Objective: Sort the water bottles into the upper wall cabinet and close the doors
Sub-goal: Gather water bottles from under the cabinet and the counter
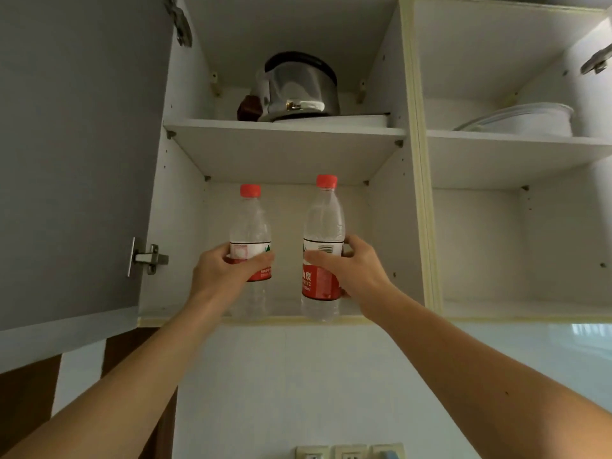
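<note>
Both arms extend upward toward the lower left compartment of the wall cabinet. The left hand wraps the label band of the left bottle, thumb across the front. The right hand wraps the label of the right bottle, thumb in front, fingers behind. Each grip is curled round its bottle. Both bottles are upright, red-capped, apart, at the compartment's front edge. The left door stands open. A metal pot sits on the upper shelf.
</note>
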